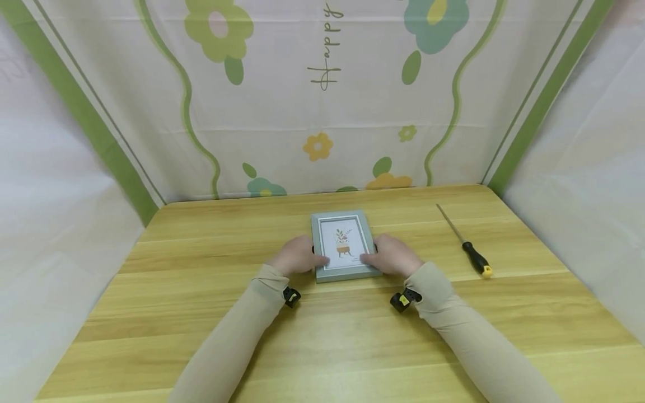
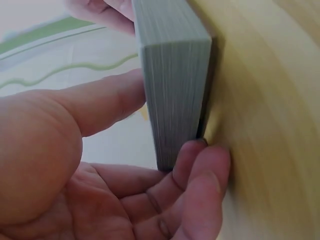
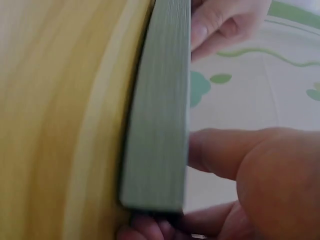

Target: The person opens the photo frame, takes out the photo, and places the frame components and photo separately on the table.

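Note:
A grey-green picture frame (image 1: 347,275) lies face up near the middle of the table, a potted-plant print showing inside its white inner border. My left hand (image 1: 296,256) grips its left side, thumb over the front and fingers curled at the edge. On the opposite side my right hand (image 1: 394,256) holds it the same way, thumb on the front. In the left wrist view, the left fingers (image 2: 192,165) bend under the frame's edge (image 2: 175,95). The right wrist view shows the right thumb (image 3: 215,150) against the frame's face and fingertips tucked beneath its edge (image 3: 157,125).
A screwdriver (image 1: 475,257) with a black and yellow handle lies on the wooden table (image 1: 201,313), right of the frame. Behind the table hangs a flowered cloth (image 1: 282,101), and white cloth walls stand at both sides.

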The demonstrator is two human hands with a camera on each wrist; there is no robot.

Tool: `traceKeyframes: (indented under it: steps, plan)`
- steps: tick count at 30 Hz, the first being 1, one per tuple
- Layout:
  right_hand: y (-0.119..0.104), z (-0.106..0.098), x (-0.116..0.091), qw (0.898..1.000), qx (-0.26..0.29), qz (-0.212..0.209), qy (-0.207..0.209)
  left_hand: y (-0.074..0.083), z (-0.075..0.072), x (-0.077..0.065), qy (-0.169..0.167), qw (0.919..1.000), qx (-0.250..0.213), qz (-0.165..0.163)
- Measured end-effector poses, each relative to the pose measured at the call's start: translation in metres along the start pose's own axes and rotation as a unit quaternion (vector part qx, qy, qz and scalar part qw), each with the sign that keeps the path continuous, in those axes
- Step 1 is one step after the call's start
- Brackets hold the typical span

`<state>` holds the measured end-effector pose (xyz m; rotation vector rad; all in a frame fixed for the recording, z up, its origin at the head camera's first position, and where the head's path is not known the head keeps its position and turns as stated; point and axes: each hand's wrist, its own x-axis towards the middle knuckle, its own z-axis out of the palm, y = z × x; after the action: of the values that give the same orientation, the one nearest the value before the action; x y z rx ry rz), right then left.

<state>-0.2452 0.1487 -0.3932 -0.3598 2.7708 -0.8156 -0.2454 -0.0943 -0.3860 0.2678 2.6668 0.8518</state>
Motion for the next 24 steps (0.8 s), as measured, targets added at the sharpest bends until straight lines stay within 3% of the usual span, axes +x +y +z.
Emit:
traceKeyframes:
  steps: [6, 13, 19, 24]
  plan:
    - [-0.004, 0.002, 0.000, 0.999, 0.012, -0.026, 0.021, -0.002, 0.001, 0.002, 0.003, 0.9998, -0.021, -0.005]
    - [-0.012, -0.008, -0.004, 0.995, 0.064, -0.038, 0.065, 0.001, -0.008, -0.001, 0.034, 0.9911, -0.122, 0.041]
    - [-0.018, -0.020, -0.010, 0.981, 0.146, -0.067, 0.107, 0.009, -0.027, -0.010, 0.076, 0.9850, -0.131, 0.082]
    - [-0.025, -0.030, -0.016, 0.967, 0.201, -0.076, 0.135, 0.017, -0.038, -0.020, 0.081, 0.9842, -0.129, 0.091]
